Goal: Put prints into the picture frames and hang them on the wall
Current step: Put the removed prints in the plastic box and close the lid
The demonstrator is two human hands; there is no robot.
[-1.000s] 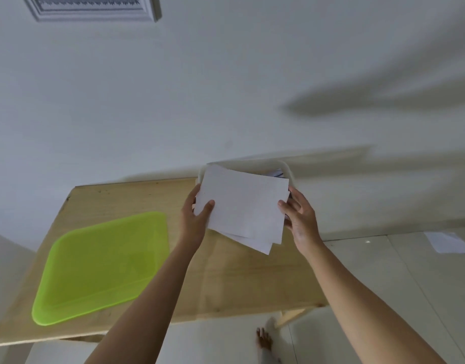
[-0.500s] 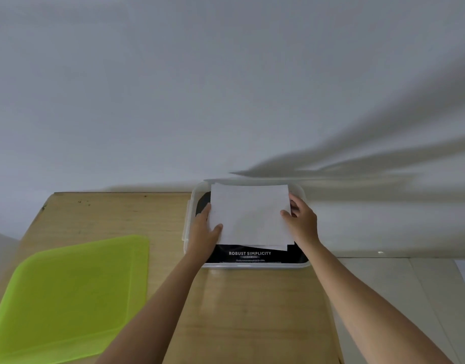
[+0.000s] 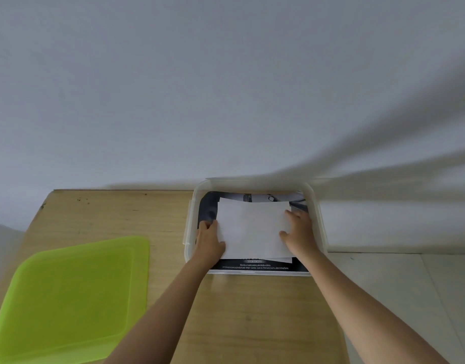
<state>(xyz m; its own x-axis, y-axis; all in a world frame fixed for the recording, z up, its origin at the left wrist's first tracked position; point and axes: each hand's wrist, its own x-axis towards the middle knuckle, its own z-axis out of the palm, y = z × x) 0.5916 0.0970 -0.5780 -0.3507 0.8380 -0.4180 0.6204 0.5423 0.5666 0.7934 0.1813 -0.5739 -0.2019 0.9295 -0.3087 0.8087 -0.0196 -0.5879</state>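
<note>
A small stack of white prints point(image 3: 252, 229), blank side up, lies inside a clear plastic box point(image 3: 319, 219) at the far right of the wooden table. My left hand point(image 3: 209, 240) holds the stack's left edge, thumb on top. My right hand point(image 3: 299, 232) holds its right edge, thumb and fingers on the paper. Under the stack lies a dark printed sheet point(image 3: 265, 266) with white lettering. No picture frame is in view.
The box's lime-green lid point(image 3: 74, 298) lies flat on the left of the wooden table point(image 3: 152, 216). A plain white wall rises right behind the table. Tiled floor point(image 3: 410, 285) shows to the right of the table edge.
The prints went from held up above the table down into the box, both hands still on them. The view tilted down, and the frame on the wall left the view.
</note>
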